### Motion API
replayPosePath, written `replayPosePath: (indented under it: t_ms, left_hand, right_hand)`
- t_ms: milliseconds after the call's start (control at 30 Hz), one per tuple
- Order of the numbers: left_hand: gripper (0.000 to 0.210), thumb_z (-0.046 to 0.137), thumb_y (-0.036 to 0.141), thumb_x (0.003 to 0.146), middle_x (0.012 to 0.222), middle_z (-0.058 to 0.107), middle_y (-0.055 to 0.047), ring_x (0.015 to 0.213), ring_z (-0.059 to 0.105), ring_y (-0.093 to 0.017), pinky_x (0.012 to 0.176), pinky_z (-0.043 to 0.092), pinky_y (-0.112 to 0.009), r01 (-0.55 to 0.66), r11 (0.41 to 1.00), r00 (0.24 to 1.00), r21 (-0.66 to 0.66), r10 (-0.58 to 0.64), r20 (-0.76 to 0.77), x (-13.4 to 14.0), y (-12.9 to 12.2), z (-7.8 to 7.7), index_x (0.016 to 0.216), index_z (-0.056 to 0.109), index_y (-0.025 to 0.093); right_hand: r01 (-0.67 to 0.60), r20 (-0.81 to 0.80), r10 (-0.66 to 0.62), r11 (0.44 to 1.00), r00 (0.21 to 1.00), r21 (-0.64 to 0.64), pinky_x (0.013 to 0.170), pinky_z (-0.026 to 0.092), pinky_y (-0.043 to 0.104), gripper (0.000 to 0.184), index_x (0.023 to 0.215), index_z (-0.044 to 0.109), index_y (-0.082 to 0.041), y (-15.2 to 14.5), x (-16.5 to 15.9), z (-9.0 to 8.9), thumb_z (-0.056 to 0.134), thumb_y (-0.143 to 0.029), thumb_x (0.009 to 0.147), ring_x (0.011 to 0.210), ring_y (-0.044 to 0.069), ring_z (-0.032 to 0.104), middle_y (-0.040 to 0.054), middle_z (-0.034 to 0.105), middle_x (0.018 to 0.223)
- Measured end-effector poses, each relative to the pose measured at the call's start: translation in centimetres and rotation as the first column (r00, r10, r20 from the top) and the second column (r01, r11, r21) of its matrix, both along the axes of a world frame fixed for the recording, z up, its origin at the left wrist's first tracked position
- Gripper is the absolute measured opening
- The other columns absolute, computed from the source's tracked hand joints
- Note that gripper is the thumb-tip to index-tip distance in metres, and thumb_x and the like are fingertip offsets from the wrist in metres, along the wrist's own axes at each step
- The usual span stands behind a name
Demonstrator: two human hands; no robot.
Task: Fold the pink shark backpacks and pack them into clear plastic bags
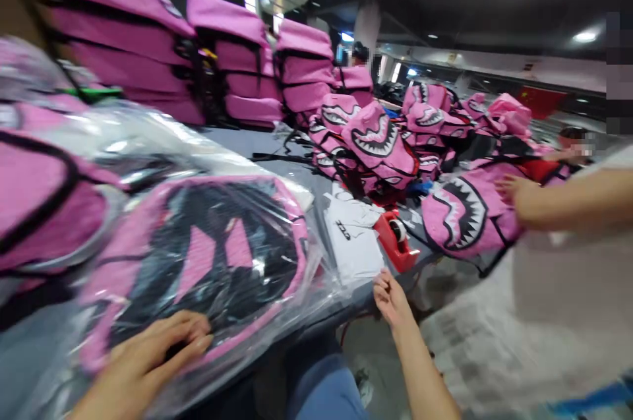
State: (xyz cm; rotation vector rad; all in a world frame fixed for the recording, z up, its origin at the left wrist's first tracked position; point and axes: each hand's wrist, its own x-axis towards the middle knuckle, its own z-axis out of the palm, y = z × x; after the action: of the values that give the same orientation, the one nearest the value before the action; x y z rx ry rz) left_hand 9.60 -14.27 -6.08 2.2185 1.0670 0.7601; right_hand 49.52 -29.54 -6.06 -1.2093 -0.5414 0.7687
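Down at eight o'clock lies the pink backpack (239,246) in its clear plastic bag (301,301), flat on the counter (232,139), and my left hand (165,346) is at its near edge, fingers bunched narrow, though whether they pinch plastic I can't tell! Over at five, my right hand (388,300), fingers curled, hold unclear, just beside white cards (357,255), red tape dispenser (402,256) at four o'clock

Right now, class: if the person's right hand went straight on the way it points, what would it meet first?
Probably the white sheets, just beyond the right hand, beside the red tape dispenser; depth is hard to judge.
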Motion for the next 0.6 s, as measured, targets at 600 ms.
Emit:
replayPosePath:
  t_ms: [600]
  left_hand:
    - [0.035, 0.046, 0.042, 0.095, 0.092, 0.071, -0.002, 0.091, 0.061, -0.022, 0.081, 0.037, -0.038, 0.053, 0.989, 0.993, -0.139, -0.067, -0.098, 0.9, -1.5, 2.9, 0.074, 0.066, 0.023]
  right_hand:
    - [-0.254, 0.813, 0.555, 0.773, -0.173, -0.582, 0.055, 0.021, 0.023, 0.033, 0.089, 0.060, -0.024, 13.6, -13.2, 9.5, 0.089, -0.032, 0.077, 0.055, 0.010, 0.047, -0.0106, 0.051, 0.060]
